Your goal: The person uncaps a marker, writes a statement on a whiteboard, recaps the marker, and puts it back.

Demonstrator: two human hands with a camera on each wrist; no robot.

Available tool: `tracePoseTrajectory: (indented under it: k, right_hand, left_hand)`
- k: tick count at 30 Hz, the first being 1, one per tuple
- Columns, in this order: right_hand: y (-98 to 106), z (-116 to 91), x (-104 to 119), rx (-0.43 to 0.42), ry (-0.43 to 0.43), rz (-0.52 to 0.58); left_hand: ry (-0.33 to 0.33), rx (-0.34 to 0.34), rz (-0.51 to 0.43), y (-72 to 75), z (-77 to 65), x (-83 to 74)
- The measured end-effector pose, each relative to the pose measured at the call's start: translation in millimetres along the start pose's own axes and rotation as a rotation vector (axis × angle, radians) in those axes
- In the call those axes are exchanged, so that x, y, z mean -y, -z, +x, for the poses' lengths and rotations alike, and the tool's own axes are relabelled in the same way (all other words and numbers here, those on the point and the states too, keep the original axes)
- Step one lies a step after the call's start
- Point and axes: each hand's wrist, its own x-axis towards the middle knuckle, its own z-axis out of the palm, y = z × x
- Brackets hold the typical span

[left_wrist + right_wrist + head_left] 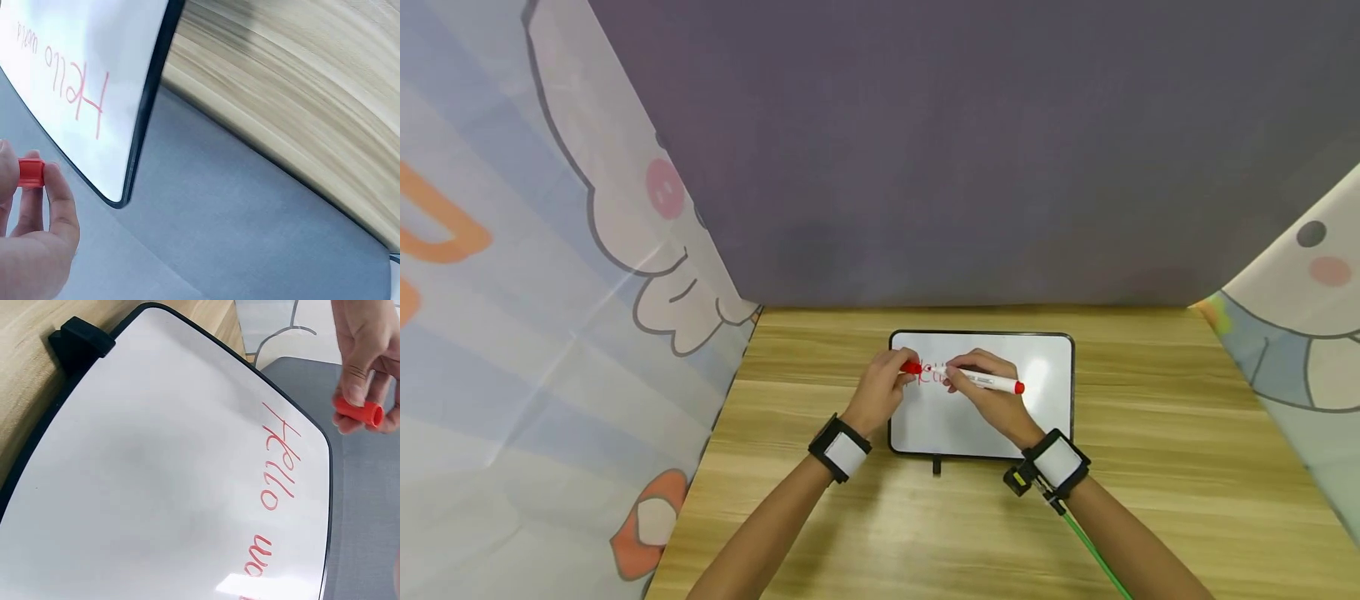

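Note:
My left hand (877, 390) pinches a red marker cap (912, 367) between thumb and fingers. The cap's open end faces right, and its hollow mouth shows in the right wrist view (379, 415). My right hand (996, 398) grips a white marker (988, 381) with a red rear end. Its uncapped tip points left, close to the cap; whether the two touch cannot be told. Under both hands is a black-framed whiteboard (973, 429). Red handwriting (275, 481) on it reads "Hello" and the start of a second word, partly out of frame there.
The board stands on a wooden table (805, 358), with a black foot or clip (936, 467) at its near edge. Behind rises a grey panel (925, 167). A cartoon-printed cloth (550, 333) hangs at the left. A green cable (1093, 550) runs from the right wristband.

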Motion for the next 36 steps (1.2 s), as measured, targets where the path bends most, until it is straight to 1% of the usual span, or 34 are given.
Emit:
tracePoseTrajectory:
  k: [4, 9, 12, 17, 20, 24, 26, 28, 31, 33, 35, 36]
  right_hand:
    - [-1.6, -0.2, -6.2, 0.022, -0.016, -0.004]
    - [-1.9, 0.1, -25.3, 0.015, -0.019, -0.016]
    - [-2.3, -0.1, -31.4, 0.019, -0.037, 0.004]
    - [-2.8, 0.7, -35.1, 0.031, -0.055, 0.052]
    - [-2.0, 1.4, -34.7, 0.041, -0.078, 0.059]
    - [-0.1, 1.1, -30.2, 0.046, -0.128, 0.053]
    - [1.3, 0.9, -26.6, 0.028, -0.158, 0.048]
    - [2.4, 0.5, -23.2, -0.009, -0.202, 0.03]
    - [3.4, -0.2, -20.8, -0.086, -0.297, -0.002]
    - [3.3, -0.3, -21.7, -0.136, -0.351, 0.001]
    - [1.5, 0.1, -24.1, -0.171, -0.357, 0.036]
    - [0.0, 0.2, -25.5, -0.184, -0.338, 0.063]
  left_hand:
    - [-0.045, 0.015, 0.008, 0.1, 1.4, -4.9]
    - [-0.061, 0.025, 0.01, 1.5, 1.6, -11.7]
    - [-0.07, 0.025, 0.003, 1.8, 1.3, -14.2]
    - [-0.105, 0.012, 0.004, 0.6, 1.3, -16.8]
    - [-0.106, 0.0, 0.001, -1.0, 0.5, -17.4]
    - [-0.078, 0.004, -0.026, -3.4, -1.7, -17.9]
    - [-0.061, 0.017, -0.039, -4.0, -2.6, -18.8]
    - [-0.047, 0.032, -0.049, -4.3, -3.6, -20.1]
    - [-0.037, 0.048, -0.05, -4.3, -5.3, -22.7]
    - [-0.046, 0.044, -0.041, -4.2, -6.3, -25.2]
    - [-0.067, 0.027, -0.029, -4.0, -7.0, -28.7]
    - [-0.078, 0.014, -0.023, -3.9, -7.1, -30.5]
